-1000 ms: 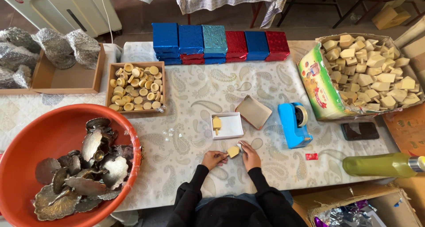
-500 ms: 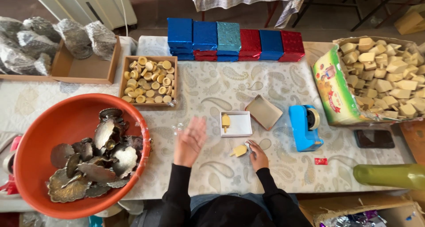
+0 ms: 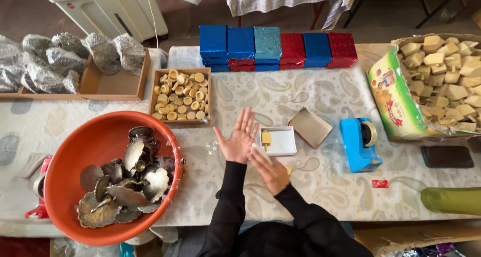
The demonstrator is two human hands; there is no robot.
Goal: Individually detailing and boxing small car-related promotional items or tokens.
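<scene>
Holding nothing, the left hand [image 3: 239, 139] is spread flat, palm up, beside the white box [image 3: 280, 140]. The right hand [image 3: 270, 169] — fingers curled — covers a small yellow piece [image 3: 288, 170] on the cloth; whether it pinches it, I cannot tell. Likely light, rigid — best taken by its edges.

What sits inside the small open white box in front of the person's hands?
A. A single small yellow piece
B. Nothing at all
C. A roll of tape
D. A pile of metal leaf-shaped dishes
A: the small white box holds one small yellow piece near its left side, just right of the open left hand; the tape is in the blue dispenser and the metal dishes lie in the orange basin.
</scene>
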